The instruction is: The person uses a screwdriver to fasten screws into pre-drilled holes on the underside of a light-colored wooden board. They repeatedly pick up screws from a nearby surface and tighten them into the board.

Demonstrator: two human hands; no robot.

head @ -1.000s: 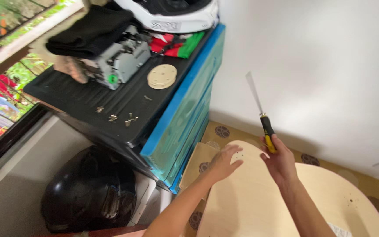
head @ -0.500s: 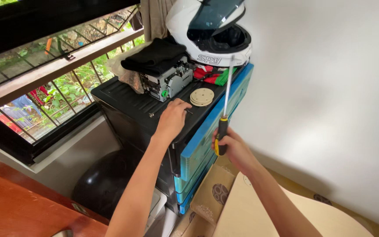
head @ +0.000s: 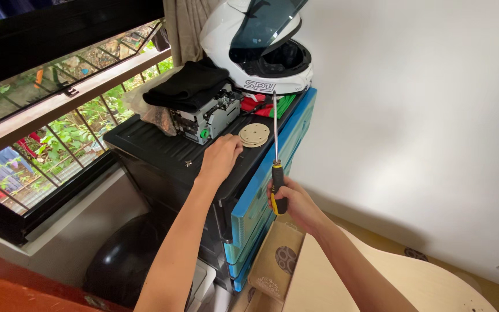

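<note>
- the left hand (head: 222, 157) lies palm down on the black ribbed top (head: 145, 141) of a drawer cabinet, near its front edge; its fingers are bent over something small, and whether they pinch anything cannot be told.
- just beyond that hand's fingertips sits a round tan disc (head: 254, 134) with small holes, flat on the top close to the right edge.
- the right hand (head: 289, 199) is wrapped shut around the black and yellow handle of a screwdriver (head: 275, 151), held off the right front corner of the cabinet; the long metal shaft stands nearly upright with the tip up by the helmet.
- a grey metal mechanism with a green knob (head: 208, 118) stands toward the back of the top, a folded black cloth (head: 187, 86) lying over it.
- a white helmet with a raised dark visor (head: 258, 49) fills the back right corner, with red and green items under its front.
- a few tiny screws (head: 188, 163) rest on the ribbed top to the left of the left hand.
- the cabinet's blue side (head: 272, 156) faces the white wall.
- a pale wooden board (head: 376, 283) lies low beneath the right forearm, and a round black object (head: 119, 260) sits on the floor under the barred window.
</note>
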